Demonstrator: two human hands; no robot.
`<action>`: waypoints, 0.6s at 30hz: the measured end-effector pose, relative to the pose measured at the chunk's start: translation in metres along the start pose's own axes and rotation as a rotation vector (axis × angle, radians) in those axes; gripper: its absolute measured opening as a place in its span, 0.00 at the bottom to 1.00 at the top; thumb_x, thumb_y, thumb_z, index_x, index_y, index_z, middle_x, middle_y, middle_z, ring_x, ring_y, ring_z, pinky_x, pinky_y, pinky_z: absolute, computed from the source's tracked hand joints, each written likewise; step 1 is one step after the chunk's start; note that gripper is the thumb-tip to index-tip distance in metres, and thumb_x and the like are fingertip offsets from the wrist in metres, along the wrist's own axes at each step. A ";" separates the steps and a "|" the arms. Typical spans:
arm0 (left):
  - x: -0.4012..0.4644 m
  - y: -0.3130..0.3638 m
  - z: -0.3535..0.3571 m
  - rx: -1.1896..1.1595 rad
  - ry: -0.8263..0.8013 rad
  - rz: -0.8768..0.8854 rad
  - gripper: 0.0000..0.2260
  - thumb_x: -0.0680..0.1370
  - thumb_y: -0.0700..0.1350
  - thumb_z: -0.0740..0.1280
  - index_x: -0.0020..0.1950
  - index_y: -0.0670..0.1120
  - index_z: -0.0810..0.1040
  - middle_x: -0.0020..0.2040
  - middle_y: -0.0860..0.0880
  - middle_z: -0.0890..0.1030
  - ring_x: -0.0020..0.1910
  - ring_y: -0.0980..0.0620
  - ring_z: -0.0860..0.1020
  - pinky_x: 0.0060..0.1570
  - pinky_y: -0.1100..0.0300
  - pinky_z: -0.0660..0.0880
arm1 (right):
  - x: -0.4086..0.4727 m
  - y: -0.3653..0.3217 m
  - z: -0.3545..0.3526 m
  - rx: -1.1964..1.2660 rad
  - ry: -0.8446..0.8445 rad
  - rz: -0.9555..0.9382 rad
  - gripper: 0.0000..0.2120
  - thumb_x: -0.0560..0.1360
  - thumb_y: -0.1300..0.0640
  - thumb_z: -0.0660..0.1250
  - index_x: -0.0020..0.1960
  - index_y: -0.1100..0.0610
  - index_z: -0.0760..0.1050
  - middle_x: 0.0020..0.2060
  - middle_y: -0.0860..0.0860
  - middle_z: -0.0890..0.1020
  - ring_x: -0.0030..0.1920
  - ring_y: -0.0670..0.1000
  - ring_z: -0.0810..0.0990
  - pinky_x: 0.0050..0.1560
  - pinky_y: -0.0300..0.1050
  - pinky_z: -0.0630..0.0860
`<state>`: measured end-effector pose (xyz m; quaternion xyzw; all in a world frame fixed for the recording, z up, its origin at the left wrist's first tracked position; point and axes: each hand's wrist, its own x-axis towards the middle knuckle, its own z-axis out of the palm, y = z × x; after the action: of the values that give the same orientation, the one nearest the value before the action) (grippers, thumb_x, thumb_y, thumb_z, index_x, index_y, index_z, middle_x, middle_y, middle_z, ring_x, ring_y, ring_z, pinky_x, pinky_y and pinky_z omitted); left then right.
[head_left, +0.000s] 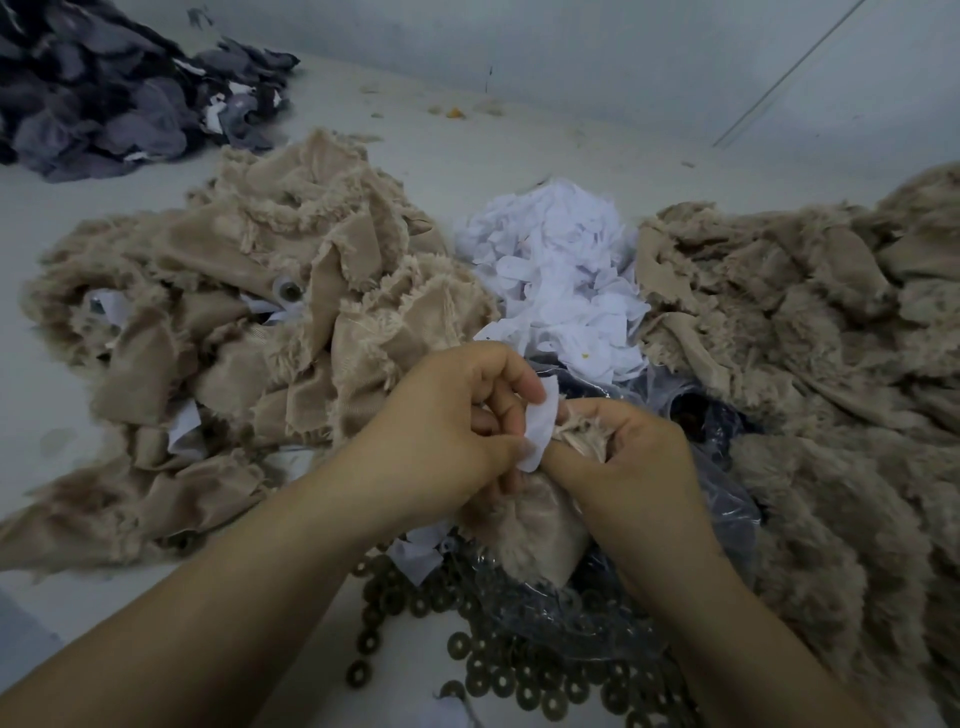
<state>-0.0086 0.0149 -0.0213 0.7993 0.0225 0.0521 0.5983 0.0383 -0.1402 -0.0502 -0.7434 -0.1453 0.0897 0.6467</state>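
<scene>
Left hand (447, 426), fingers curled, pinches a white fabric patch (540, 428) against a tan plush piece (535, 535) just below frame centre. Right hand (639, 467) grips the plush piece with closed fingers. One plush heap (234, 312) lies at 9 o'clock and a second plush heap (805, 338) at 3. A white patch pile (561, 270) lies at 12 and ring washers (519, 675) at 6.

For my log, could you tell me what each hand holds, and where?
Left hand pinches a white patch at its edge; right hand grips a beige plush piece near its top.
</scene>
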 end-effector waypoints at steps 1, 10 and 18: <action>0.001 0.001 -0.001 0.013 -0.022 -0.007 0.13 0.73 0.26 0.69 0.49 0.42 0.76 0.32 0.48 0.79 0.29 0.44 0.81 0.30 0.54 0.78 | 0.000 0.000 0.000 -0.006 0.001 -0.002 0.07 0.68 0.59 0.79 0.45 0.58 0.85 0.36 0.52 0.87 0.40 0.57 0.85 0.39 0.52 0.83; 0.003 0.003 -0.001 0.001 -0.001 -0.028 0.13 0.70 0.26 0.71 0.49 0.42 0.80 0.36 0.42 0.82 0.30 0.42 0.81 0.35 0.47 0.81 | 0.000 -0.002 0.001 0.095 0.002 0.055 0.05 0.68 0.62 0.79 0.43 0.57 0.85 0.37 0.54 0.87 0.42 0.60 0.85 0.40 0.52 0.84; 0.004 -0.002 0.001 -0.141 0.064 -0.115 0.12 0.71 0.23 0.69 0.48 0.37 0.80 0.36 0.37 0.82 0.28 0.45 0.79 0.38 0.42 0.78 | 0.000 -0.002 0.000 0.138 0.005 0.056 0.07 0.67 0.61 0.79 0.44 0.59 0.85 0.37 0.51 0.87 0.41 0.55 0.86 0.37 0.41 0.83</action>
<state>-0.0047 0.0147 -0.0230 0.7504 0.0835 0.0446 0.6542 0.0379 -0.1395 -0.0478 -0.7011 -0.1160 0.1157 0.6939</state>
